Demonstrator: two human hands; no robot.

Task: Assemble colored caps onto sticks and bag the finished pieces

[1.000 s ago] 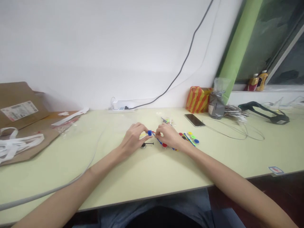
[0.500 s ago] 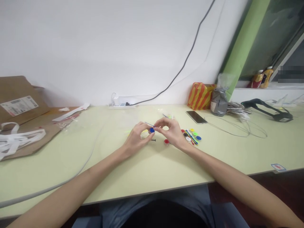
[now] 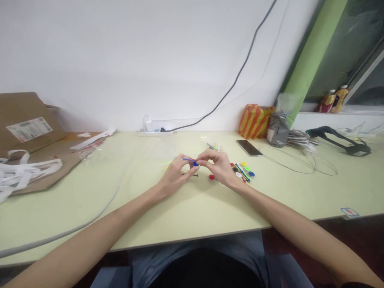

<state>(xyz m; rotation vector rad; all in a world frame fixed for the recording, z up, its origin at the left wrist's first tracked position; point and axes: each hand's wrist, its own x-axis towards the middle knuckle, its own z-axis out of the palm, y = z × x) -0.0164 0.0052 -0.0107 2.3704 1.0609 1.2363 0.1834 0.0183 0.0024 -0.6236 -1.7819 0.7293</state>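
Both hands meet over the middle of the pale green table (image 3: 192, 216). My left hand (image 3: 177, 174) pinches a small blue disc (image 3: 195, 164), and a thin blue stick (image 3: 188, 159) pokes out leftward from the pinch. My right hand (image 3: 217, 166) pinches the same small piece from the right, fingers curled. Under the hands lie a black pin (image 3: 195, 175) and a red disc (image 3: 211, 177). A cluster of coloured discs and sticks (image 3: 243, 172) lies just right of my right hand.
A phone (image 3: 249, 147) lies behind the cluster, with a striped orange bag (image 3: 255, 121) and a grey pouch (image 3: 277, 130) at the wall. A power strip (image 3: 156, 131) and cable sit at the back. Cardboard (image 3: 30, 132) and white straps (image 3: 21, 176) fill the left side. Black goggles (image 3: 339, 140) rest far right.
The hands lifted slightly and came closer together. The blue stick, earlier pointing down right under the right hand, now points left above the blue disc.
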